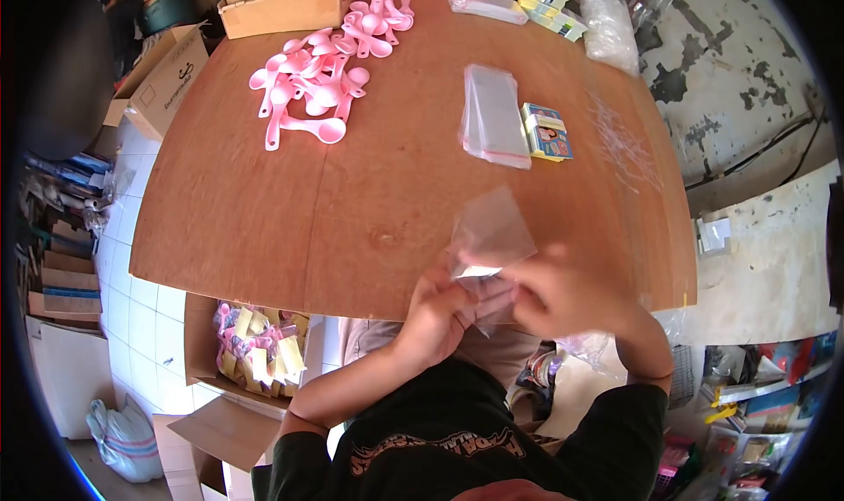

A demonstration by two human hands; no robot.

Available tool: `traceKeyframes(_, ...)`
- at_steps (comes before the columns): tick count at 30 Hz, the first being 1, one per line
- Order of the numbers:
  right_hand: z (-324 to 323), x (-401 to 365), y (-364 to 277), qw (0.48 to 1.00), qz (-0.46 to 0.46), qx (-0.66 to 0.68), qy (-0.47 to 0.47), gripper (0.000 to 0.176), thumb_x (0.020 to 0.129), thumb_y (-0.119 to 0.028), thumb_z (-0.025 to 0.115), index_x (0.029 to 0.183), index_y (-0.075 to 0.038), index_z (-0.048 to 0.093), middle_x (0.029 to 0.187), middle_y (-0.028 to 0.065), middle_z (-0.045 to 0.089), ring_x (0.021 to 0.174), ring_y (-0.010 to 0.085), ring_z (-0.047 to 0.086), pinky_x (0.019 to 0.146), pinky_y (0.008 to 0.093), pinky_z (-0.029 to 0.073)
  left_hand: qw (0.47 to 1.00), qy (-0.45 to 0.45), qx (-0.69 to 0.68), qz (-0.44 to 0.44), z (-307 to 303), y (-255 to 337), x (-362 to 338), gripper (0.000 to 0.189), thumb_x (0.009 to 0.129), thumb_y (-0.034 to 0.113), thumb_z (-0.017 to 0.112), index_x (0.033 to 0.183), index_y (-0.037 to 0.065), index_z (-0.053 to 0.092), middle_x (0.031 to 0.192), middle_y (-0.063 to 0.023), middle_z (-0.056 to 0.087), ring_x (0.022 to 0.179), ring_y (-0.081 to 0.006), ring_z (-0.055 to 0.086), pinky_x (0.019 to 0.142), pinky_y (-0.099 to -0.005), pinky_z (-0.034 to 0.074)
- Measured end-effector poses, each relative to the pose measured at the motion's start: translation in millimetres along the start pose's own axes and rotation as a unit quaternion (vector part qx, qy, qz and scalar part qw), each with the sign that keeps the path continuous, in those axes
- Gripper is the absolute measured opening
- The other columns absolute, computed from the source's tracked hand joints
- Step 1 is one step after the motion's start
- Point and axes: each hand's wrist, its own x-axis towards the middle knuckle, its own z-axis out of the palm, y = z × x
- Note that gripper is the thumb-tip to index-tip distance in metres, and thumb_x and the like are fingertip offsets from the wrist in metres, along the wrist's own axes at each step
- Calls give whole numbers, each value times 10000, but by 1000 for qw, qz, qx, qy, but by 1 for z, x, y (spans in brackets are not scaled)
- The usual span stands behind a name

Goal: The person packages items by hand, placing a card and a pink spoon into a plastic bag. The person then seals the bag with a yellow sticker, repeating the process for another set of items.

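Over the table's near edge my left hand [435,316] is closed on a clear plastic bag [499,220], whose upper part points away from me. A small whitish piece [479,272], perhaps a card, shows at the bag between my hands. My right hand [567,294] is blurred, its fingers curled in against the bag's right side; what they pinch is hidden. Farther up the table lie a stack of flat clear bags [494,119] and a banded bundle of printed cards [547,132]. Pink plastic measuring spoons [308,79] are heaped at the far left.
The wooden table [378,202] ends just before my body. Below its left edge stands a carton [200,338] filled with bagged pink items and yellowish cards. More boxes [281,7], yellow card bundles [549,4] and a plastic roll [608,26] line the far edge. Loose clear strands [622,141] lie right.
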Motion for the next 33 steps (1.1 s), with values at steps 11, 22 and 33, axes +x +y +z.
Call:
traceKeyframes(11,-2,20,157,944,105,-154,273,288,803,-43,621,1086,-83,654,1004,126,654,895,341,613,773,412,509,973,-7,-219,68,-15,36,10,265,919,30,420,1170,65,494,1170,-143,611,1058,-270,623,959,-406,494)
traceKeyframes(22,1,10,139,880,108,-302,351,152,804,-42,640,945,-74,689,889,72,659,705,268,625,631,340,503,986,66,-63,142,-2,35,17,206,948,68,516,1153,69,529,1176,-134,605,1106,-240,591,944,-373,502)
traceKeyframes(33,75,-37,45,734,147,421,512,177,903,-82,607,999,59,653,908,143,681,714,187,661,660,287,535,978,131,-37,161,3,37,22,386,914,21,559,1279,47,435,1215,-134,560,1130,-223,567,956,-349,491)
